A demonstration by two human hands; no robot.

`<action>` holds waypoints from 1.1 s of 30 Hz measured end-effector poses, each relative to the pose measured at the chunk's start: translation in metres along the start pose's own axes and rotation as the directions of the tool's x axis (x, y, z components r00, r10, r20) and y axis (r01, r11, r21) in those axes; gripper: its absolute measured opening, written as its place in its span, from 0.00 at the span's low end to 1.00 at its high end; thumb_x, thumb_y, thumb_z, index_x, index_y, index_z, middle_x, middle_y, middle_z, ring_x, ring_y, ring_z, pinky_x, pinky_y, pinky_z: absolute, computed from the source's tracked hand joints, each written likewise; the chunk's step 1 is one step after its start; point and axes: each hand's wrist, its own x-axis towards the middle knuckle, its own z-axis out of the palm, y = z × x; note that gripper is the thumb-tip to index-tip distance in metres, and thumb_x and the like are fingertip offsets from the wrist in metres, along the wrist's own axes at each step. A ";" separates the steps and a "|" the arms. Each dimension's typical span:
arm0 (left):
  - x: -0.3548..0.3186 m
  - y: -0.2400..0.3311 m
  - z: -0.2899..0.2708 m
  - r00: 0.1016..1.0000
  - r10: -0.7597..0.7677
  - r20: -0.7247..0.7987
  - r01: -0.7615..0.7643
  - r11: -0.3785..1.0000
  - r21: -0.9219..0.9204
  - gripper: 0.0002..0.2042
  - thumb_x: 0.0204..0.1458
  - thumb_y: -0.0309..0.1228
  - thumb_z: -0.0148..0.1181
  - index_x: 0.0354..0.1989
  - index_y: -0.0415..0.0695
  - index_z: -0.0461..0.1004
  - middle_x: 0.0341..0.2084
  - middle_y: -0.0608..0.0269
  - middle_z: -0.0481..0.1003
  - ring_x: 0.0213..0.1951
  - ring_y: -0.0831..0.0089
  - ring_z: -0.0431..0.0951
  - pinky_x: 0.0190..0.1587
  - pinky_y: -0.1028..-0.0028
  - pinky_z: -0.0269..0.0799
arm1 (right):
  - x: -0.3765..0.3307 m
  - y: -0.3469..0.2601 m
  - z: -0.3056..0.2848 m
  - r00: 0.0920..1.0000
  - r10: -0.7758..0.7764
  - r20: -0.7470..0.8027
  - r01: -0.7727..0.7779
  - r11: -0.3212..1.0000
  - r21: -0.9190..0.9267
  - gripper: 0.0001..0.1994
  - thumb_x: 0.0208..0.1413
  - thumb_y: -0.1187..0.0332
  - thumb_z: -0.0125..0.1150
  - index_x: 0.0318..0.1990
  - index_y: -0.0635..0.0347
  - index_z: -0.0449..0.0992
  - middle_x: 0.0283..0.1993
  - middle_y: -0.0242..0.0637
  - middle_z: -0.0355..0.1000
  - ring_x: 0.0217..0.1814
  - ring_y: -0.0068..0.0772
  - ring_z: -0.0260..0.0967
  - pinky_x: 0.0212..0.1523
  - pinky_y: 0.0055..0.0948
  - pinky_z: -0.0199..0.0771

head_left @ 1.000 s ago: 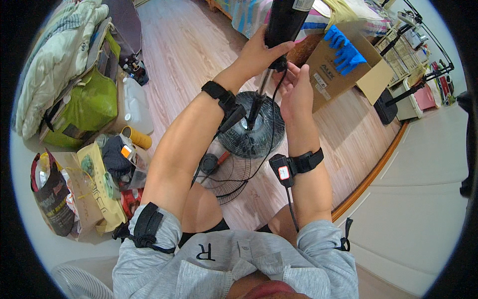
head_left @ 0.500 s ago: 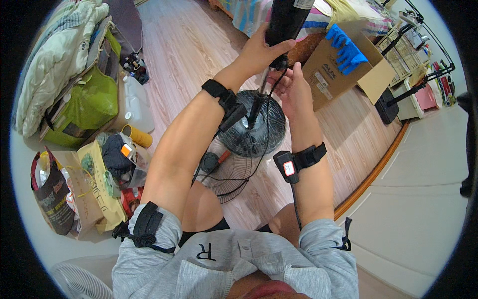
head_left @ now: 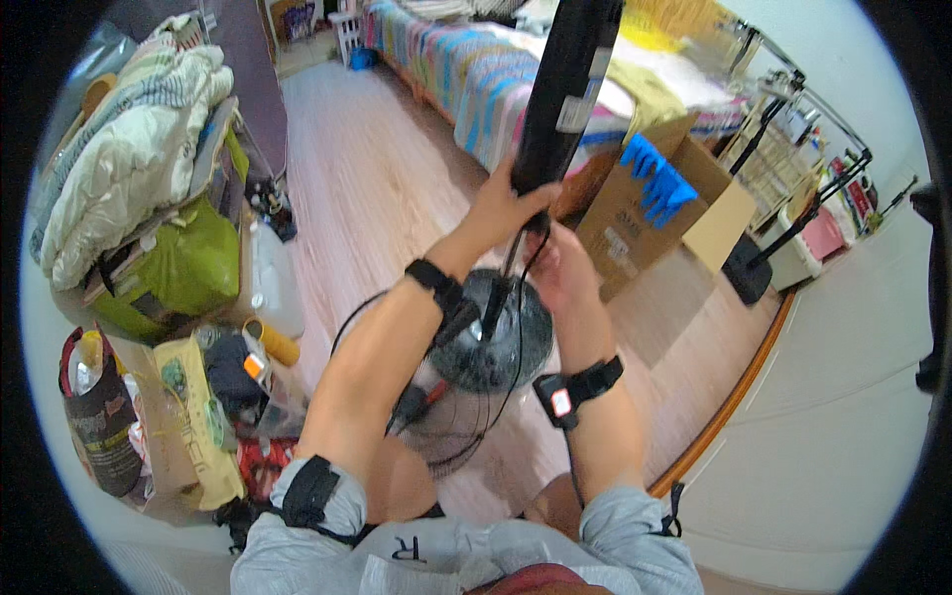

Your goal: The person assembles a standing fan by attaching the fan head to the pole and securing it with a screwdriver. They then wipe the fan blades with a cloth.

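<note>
My left hand [head_left: 506, 203] is wrapped round the lower end of a long black housing [head_left: 567, 99], which looks like the upper body of a standing fan and rises out of the picture. Below it a thin metal pole [head_left: 511, 253] runs down to a round, dark base [head_left: 466, 347] covered in clear plastic. My right hand [head_left: 565, 266] is closed at the dark collar [head_left: 536, 223] where housing and pole meet; its fingers are somewhat blurred. A black cable [head_left: 520, 342] hangs beside the pole. Between my knees and the base lies a wire fan guard [head_left: 451, 436].
An open cardboard box [head_left: 615, 223] with blue foam pieces [head_left: 659, 183] over its edge stands right of the fan. Behind is a bed [head_left: 466, 74]. Bags [head_left: 104, 426], a white jug [head_left: 275, 283] and a green bag [head_left: 178, 263] crowd the left. A black stand [head_left: 749, 268] stands at right.
My view has tilted up, showing more of the bed and housing. My right hand has gone from loosely spread beside the pole to closed at the collar. The left keeps its grip.
</note>
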 end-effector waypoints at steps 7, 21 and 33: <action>-0.004 0.009 0.000 0.996 -0.080 0.025 0.082 0.993 -0.080 0.35 0.52 0.42 0.72 0.62 0.38 0.64 0.48 0.54 0.75 0.50 0.69 0.75 0.53 0.71 0.71 | -0.012 0.001 0.012 0.984 -0.101 -0.144 0.106 0.994 0.030 0.06 0.64 0.67 0.60 0.45 0.55 0.73 0.37 0.29 0.74 0.35 0.26 0.72 0.37 0.27 0.73; -0.006 0.008 0.000 0.995 -0.099 0.015 0.100 0.993 -0.062 0.33 0.51 0.44 0.72 0.60 0.39 0.66 0.47 0.54 0.76 0.49 0.69 0.75 0.53 0.70 0.71 | -0.018 -0.004 0.014 0.979 -0.138 -0.150 0.133 0.990 -0.047 0.07 0.66 0.66 0.56 0.48 0.56 0.72 0.41 0.32 0.77 0.40 0.28 0.75 0.48 0.33 0.72; -0.006 0.009 0.001 1.000 -0.018 -0.016 0.017 0.997 -0.079 0.31 0.51 0.42 0.72 0.59 0.38 0.67 0.46 0.56 0.77 0.47 0.72 0.75 0.51 0.71 0.72 | -0.015 -0.001 0.017 0.969 -0.182 -0.168 0.191 0.981 0.039 0.08 0.65 0.68 0.60 0.47 0.58 0.72 0.41 0.31 0.76 0.39 0.22 0.70 0.42 0.24 0.72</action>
